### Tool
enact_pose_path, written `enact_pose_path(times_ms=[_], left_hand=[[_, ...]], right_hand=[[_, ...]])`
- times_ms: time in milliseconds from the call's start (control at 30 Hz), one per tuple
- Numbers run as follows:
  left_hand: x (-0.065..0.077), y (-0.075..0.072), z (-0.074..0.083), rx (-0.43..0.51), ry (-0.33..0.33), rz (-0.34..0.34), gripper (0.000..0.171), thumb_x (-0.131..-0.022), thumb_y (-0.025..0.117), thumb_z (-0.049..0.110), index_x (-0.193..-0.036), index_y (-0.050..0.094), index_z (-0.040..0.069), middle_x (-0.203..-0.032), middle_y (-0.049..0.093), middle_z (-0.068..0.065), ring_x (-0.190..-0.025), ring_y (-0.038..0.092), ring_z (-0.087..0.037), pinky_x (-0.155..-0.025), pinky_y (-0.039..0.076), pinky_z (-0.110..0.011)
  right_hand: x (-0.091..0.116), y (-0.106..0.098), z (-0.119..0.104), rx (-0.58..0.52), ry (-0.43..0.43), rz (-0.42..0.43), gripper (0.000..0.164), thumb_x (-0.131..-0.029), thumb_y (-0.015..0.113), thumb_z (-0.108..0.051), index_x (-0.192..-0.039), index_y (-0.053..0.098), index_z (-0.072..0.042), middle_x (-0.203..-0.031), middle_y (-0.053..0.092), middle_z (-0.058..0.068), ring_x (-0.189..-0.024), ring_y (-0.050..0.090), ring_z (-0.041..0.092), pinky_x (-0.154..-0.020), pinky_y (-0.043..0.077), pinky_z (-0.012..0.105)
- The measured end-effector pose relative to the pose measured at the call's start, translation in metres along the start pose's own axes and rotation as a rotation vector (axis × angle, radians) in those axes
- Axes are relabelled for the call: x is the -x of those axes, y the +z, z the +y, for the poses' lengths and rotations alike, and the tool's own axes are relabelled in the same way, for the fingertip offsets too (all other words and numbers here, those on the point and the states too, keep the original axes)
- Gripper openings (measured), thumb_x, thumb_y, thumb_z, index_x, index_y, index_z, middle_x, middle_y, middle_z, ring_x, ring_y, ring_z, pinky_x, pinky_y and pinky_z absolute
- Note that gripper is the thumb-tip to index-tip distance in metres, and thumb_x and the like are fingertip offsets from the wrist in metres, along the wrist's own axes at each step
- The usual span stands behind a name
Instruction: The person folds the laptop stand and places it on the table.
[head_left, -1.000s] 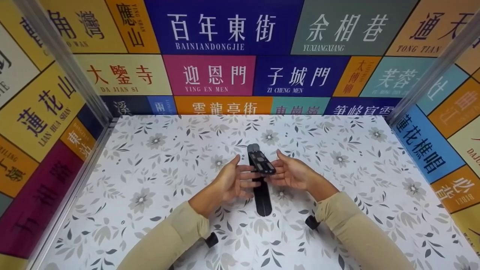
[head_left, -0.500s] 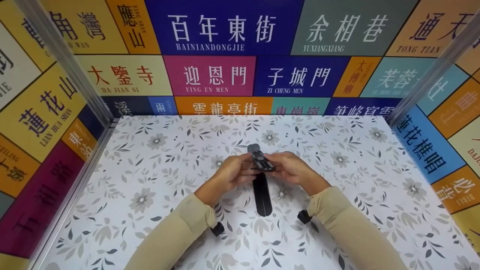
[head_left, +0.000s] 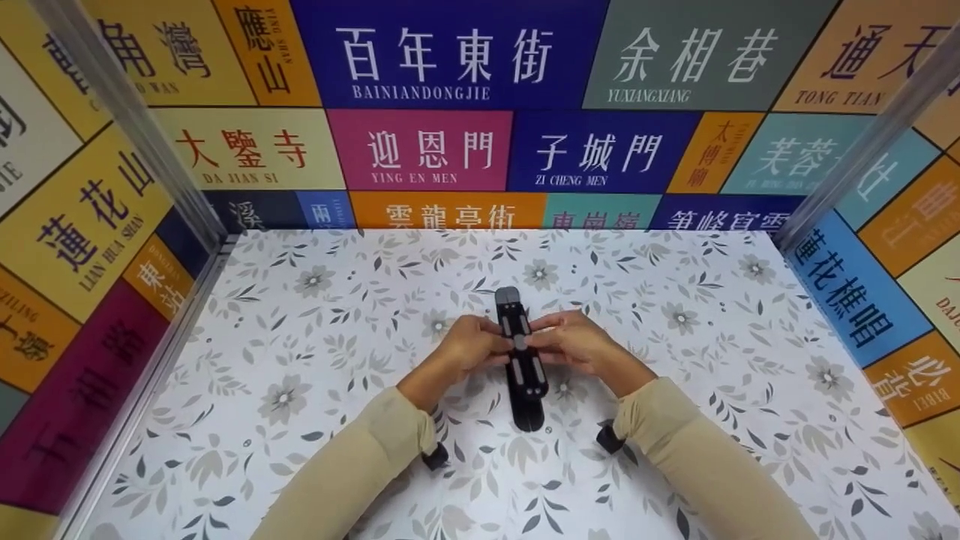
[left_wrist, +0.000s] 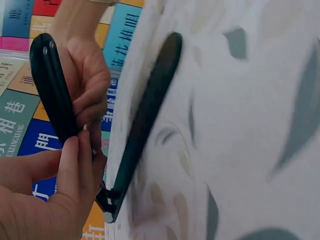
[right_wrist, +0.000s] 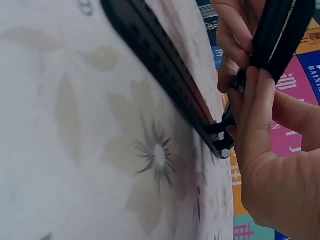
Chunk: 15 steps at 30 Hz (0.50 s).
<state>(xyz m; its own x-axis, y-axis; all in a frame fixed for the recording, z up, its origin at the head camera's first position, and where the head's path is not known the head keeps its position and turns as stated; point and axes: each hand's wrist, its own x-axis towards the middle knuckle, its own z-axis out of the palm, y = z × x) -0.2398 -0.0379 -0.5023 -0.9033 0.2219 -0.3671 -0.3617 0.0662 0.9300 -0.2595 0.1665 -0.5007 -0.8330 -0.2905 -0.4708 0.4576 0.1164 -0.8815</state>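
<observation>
A black folding laptop stand (head_left: pixel 535 371) stands mid-table with its hinge at the far end. Its lower bar (head_left: pixel 527 416) lies along the table, and the upper bar (left_wrist: pixel 50 87) rises at an angle over it, grey pads facing up in the head view. My left hand (head_left: pixel 461 346) pinches the upper bar's left edge near the middle. From the other side, my right hand (head_left: pixel 577 346) pinches the right edge, fingers spread along it. In the right wrist view the lower bar (right_wrist: pixel 155 65) and upper bar (right_wrist: pixel 280 35) meet at the hinge (right_wrist: pixel 222 137).
The table (head_left: pixel 300 465) has a white cover with grey leaves and flowers. Panels with colourful Chinese lettering (head_left: pixel 450 56) wall it at the back and both sides. Small black blocks (head_left: pixel 435 456) show under both sleeve cuffs.
Both hands, spread beside the stand a second ago, have closed in and taken hold of the upper bar. That bar has swung, so its padded face now shows at fuller length.
</observation>
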Motion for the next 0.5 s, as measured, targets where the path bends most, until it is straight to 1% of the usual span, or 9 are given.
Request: enact_pose_path(times_ms=[133, 200, 267, 367, 400, 467, 500], left_hand=[[-0.001, -0.001, -0.008, -0.267, 0.077, -0.002, 0.026, -0.083, 0.074, -0.003, -0.108, 0.067, -0.007, -0.092, 0.072, -0.013, -0.076, 0.072, -0.018, -0.072, 0.062, -0.029], [-0.002, -0.002, -0.012, -0.356, 0.107, -0.002, 0.024, -0.083, 0.075, -0.002, -0.106, 0.066, -0.005, -0.086, 0.072, -0.011, -0.073, 0.072, -0.019, -0.070, 0.061, -0.029], [-0.003, -0.001, -0.014, -0.435, 0.134, 0.006, 0.023, -0.082, 0.076, -0.001, -0.103, 0.065, -0.003, -0.082, 0.070, -0.008, -0.071, 0.070, -0.018, -0.069, 0.059, -0.027], [-0.002, 0.000, -0.015, -0.509, 0.167, -0.003, 0.022, -0.081, 0.076, -0.002, -0.101, 0.064, -0.002, -0.079, 0.068, -0.006, -0.067, 0.068, -0.018, -0.063, 0.060, -0.029], [-0.002, 0.000, -0.014, -0.560, 0.193, 0.003, 0.023, -0.080, 0.077, 0.000, -0.099, 0.065, -0.002, -0.078, 0.068, -0.005, -0.067, 0.066, -0.017, -0.063, 0.058, -0.028], [0.000, 0.000, -0.013, -0.653, 0.235, 0.004, 0.026, -0.080, 0.080, 0.006, -0.100, 0.066, -0.002, -0.082, 0.068, -0.008, -0.070, 0.062, -0.018, -0.064, 0.057, -0.030], [0.002, 0.000, -0.013, -0.698, 0.250, -0.001, 0.033, -0.080, 0.082, 0.011, -0.106, 0.066, -0.002, -0.088, 0.068, -0.010, -0.074, 0.062, -0.020, -0.068, 0.058, -0.032]], right_hand=[[0.001, 0.004, 0.008, 0.165, -0.040, 0.064, 0.045, -0.084, 0.081, -0.006, -0.126, 0.067, 0.002, -0.092, 0.076, 0.007, -0.076, 0.074, 0.015, -0.065, 0.062, 0.027], [0.001, 0.006, 0.011, 0.251, -0.080, 0.100, 0.042, -0.083, 0.083, -0.006, -0.122, 0.070, 0.001, -0.088, 0.076, 0.010, -0.069, 0.074, 0.015, -0.061, 0.062, 0.028], [0.002, 0.007, 0.014, 0.330, -0.132, 0.123, 0.038, -0.082, 0.085, -0.006, -0.117, 0.073, 0.002, -0.085, 0.077, 0.013, -0.062, 0.073, 0.016, -0.058, 0.062, 0.029], [0.003, 0.008, 0.017, 0.433, -0.195, 0.151, 0.029, -0.081, 0.086, -0.005, -0.108, 0.078, 0.001, -0.080, 0.077, 0.013, -0.056, 0.071, 0.015, -0.055, 0.061, 0.029], [0.004, 0.008, 0.018, 0.464, -0.211, 0.154, 0.026, -0.081, 0.086, -0.006, -0.105, 0.079, 0.000, -0.079, 0.077, 0.012, -0.055, 0.071, 0.014, -0.054, 0.061, 0.029], [0.005, 0.007, 0.020, 0.548, -0.247, 0.149, 0.026, -0.081, 0.087, -0.010, -0.105, 0.080, -0.003, -0.077, 0.077, 0.009, -0.055, 0.070, 0.013, -0.053, 0.059, 0.027], [0.006, 0.006, 0.020, 0.596, -0.271, 0.141, 0.029, -0.081, 0.087, -0.014, -0.107, 0.079, -0.004, -0.076, 0.077, 0.007, -0.056, 0.069, 0.013, -0.052, 0.059, 0.027]])
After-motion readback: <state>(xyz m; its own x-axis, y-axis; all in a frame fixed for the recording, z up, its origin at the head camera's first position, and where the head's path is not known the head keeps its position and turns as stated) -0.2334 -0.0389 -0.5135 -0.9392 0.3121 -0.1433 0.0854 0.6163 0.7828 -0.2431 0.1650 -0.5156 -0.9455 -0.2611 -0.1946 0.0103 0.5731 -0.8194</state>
